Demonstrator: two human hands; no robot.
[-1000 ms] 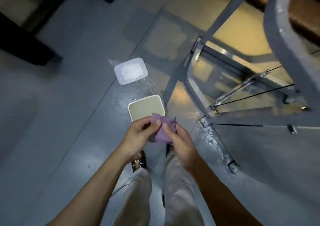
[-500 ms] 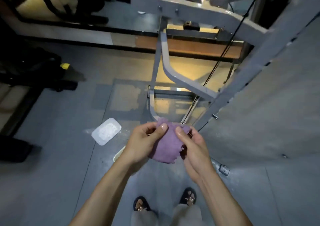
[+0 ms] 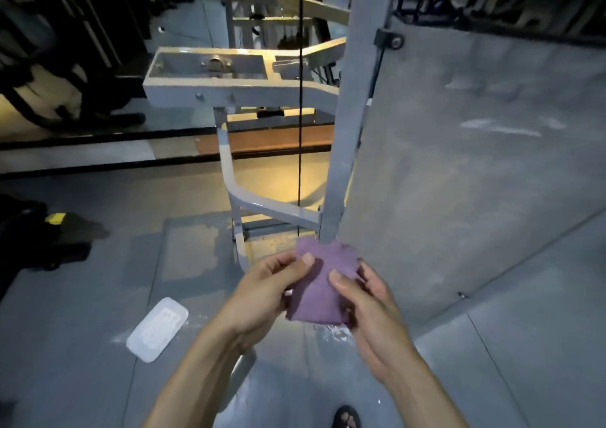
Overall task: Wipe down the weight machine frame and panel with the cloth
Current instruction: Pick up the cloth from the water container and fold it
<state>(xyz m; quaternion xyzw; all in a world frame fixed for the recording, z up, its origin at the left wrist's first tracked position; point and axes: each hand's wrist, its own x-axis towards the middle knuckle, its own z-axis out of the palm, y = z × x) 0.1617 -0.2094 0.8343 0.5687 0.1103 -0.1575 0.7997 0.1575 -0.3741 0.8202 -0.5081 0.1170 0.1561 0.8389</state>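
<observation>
Head view: grey floor (image 3: pixel 82 296) beneath machine frame (image 3: pixel 357 106).

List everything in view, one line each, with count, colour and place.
cloth: one, purple, pinched between both hands, centre.
frame upright: one, grey, rising just behind the cloth.
panel: one, grey, right of the upright.
cable: one, black, vertical, left of the upright.
lid: one, white, on the floor at lower left.
floor: grey.
sandalled foot: one, bottom edge.
left hand: grips the cloth's left side.
right hand: grips the cloth's right side.
</observation>
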